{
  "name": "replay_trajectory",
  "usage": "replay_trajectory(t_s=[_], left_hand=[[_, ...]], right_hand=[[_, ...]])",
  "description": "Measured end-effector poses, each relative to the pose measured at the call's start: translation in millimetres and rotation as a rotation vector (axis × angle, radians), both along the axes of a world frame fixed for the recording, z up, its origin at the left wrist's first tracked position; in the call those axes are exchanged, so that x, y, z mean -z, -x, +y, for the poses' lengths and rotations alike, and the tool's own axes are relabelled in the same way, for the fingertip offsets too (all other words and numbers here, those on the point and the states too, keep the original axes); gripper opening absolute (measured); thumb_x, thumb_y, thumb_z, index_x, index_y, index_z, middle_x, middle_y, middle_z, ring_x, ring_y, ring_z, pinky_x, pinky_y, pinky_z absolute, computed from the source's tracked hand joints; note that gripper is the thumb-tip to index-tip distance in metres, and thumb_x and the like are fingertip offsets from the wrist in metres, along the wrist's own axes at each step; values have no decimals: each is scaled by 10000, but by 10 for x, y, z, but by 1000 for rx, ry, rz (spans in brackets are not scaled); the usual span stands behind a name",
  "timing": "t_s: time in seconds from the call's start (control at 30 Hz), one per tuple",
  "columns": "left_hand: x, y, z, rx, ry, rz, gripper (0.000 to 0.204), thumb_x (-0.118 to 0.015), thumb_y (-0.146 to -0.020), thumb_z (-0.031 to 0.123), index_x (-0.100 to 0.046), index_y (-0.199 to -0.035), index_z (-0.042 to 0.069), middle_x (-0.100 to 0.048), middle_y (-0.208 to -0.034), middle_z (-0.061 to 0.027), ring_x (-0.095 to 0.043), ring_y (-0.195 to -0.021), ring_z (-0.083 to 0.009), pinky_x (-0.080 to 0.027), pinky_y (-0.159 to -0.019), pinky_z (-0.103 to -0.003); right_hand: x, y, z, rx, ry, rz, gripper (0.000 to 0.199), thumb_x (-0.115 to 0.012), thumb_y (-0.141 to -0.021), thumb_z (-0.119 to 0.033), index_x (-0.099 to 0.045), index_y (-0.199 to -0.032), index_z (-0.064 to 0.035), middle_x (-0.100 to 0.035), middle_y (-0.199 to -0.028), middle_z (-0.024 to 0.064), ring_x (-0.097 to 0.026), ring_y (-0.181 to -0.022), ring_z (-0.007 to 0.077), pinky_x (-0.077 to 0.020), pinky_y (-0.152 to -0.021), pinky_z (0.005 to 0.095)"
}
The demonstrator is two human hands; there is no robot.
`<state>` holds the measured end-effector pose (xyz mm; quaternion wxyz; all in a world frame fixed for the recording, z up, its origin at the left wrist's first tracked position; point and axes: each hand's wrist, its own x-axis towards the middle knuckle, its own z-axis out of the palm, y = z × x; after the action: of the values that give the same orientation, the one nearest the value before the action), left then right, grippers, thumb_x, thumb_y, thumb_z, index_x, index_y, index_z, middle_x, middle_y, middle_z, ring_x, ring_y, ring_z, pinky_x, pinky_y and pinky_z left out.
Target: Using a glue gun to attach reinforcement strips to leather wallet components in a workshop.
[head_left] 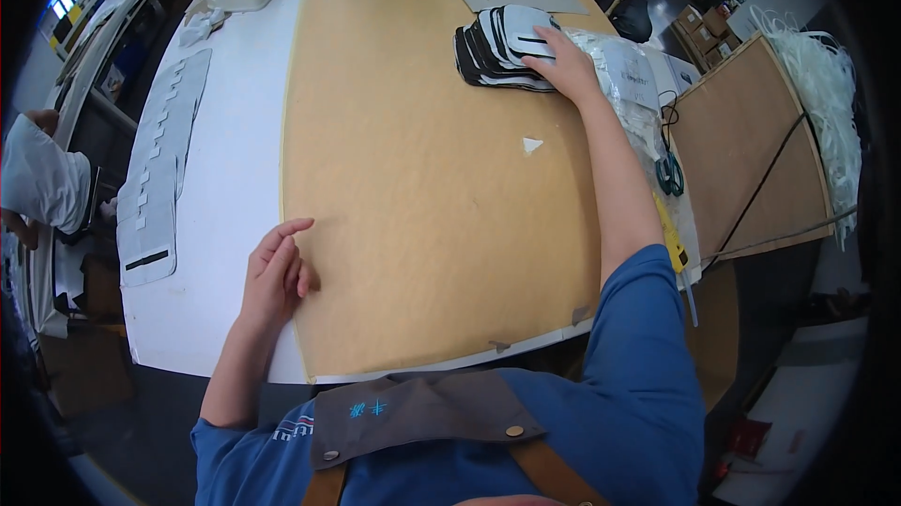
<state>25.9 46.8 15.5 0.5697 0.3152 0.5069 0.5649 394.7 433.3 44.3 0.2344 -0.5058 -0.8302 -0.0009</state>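
2 hands rest on the brown board (pixel 422 177): the right hand (pixel 563 65) lies open-fingered on a stack of black-and-white pieces (pixel 502 46) at the far edge, gripping nothing; the left hand (pixel 275 271) lies flat and empty at the board's near left edge.

A white table (pixel 221 224) was covered by a tan board (pixel 422 177). On the board, a stack of black-and-white pieces (pixel 502 46) was seen far right, a white scrap (pixel 531 144) nearer; grey strips (pixel 160 168) lay left of it.
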Motion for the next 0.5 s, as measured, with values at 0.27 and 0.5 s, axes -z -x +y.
replay_trajectory(t_s=[0.27,0.5], left_hand=[[82,63,22,-60,-34,-60,285,-412,-1063,183,-573,-1237,26,-342,-583,41,-355,-467,-52,-344,-466,-206],[35,-43,1,-74,46,49,259,-438,-1059,197,-614,-1181,52,-347,-635,67,-289,-540,-31,-259,-496,-194]], right_hand=[[27,-148,163,99,-85,321,287,-582,-949,-312,-684,-1198,-214,-689,-1123,132,-655,-1021,350,-516,-876,408],[-540,71,-808,113,-538,276,248,-626,-924,-236,-712,-1143,-158,-713,-843,129,-681,-797,306,-524,-728,388]])
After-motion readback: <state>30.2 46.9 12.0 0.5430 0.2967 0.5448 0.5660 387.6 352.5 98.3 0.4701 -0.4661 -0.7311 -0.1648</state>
